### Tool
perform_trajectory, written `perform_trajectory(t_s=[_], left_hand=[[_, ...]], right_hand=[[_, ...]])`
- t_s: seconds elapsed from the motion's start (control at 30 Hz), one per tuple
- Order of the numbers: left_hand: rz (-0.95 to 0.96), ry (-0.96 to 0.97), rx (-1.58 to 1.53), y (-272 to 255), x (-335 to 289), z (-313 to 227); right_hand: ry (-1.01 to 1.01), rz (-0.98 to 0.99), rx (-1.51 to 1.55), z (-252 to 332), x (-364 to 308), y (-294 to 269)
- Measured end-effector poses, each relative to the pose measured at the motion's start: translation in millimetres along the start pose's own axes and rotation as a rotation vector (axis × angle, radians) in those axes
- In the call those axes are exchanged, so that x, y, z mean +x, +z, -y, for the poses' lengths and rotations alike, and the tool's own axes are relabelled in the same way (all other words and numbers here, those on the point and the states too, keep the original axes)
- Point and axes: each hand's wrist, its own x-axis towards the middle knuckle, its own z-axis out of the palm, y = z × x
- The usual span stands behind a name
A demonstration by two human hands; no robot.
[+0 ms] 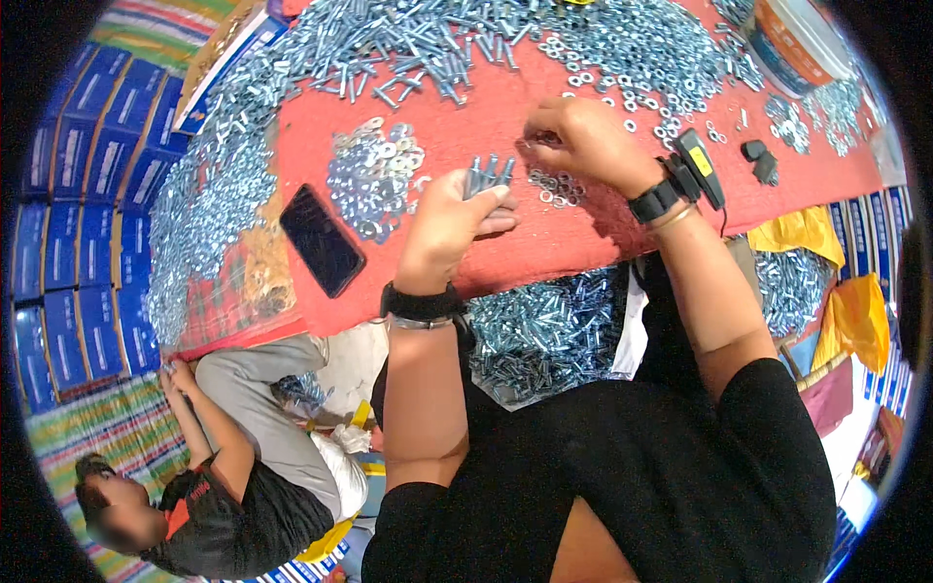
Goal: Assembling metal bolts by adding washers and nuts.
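My left hand (442, 223) is closed round several silvery bolts (494, 169), which stand up side by side above the fingers with the thumb across them. To its right, my right hand (593, 141) is held over the red cloth with its fingers curled together. Whatever those fingertips hold, if anything, is too small to make out. Just below the right hand lies a small heap of metal rings (557, 188). Left of my left hand is a pile of flat washers (374, 175).
A dark phone (323, 240) lies on the red cloth (457, 126). Heaps of bolts (418, 44) and nuts (671, 73) line the far side, near a tub (797, 44). A bag of bolts (549, 330) sits below the edge. Another person (243, 476) sits at lower left, beside blue boxes (92, 126).
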Motion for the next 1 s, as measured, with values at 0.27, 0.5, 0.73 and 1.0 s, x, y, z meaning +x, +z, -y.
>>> perform_trajectory(t_s=[0.27,0.5,0.73,1.0], left_hand=[[-0.158,0.075,-0.026,-32,-25,-14],[-0.247,0.149,-0.094,-58,-39,-16],[-0.282,0.159,-0.135,-72,-47,-15],[-0.282,0.166,-0.141,-84,-54,-14]], right_hand=[[-0.037,0.118,-0.087,21,21,17],[-0.213,-0.08,0.004,64,49,83],[-0.287,-0.017,-0.042,64,40,97],[-0.115,0.082,0.106,56,31,68]])
